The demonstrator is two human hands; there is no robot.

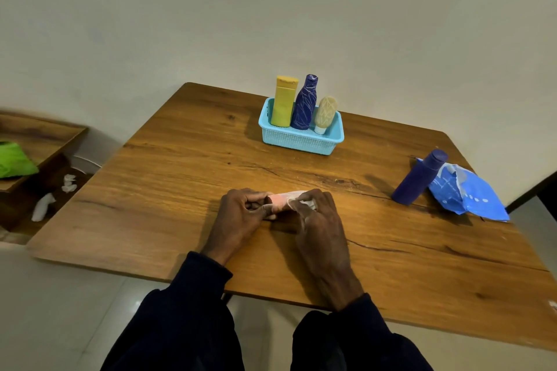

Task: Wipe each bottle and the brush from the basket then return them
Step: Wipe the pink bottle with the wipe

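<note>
Fingers of the left hand and right hand and a white wipe cover most of the pink thing, perhaps a small bottle. The basket wall hides the feet of the three items in it. A green object is cut off by the left edge, blurred.

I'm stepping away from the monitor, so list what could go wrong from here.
1. The small pink item, pinched between the left hand and right hand with the wipe, could slip out.
2. The purple bottle standing by the blue packet might topple if brushed.
3. Returning things could knock over the yellow bottle or patterned bottle upright in the basket.
</note>
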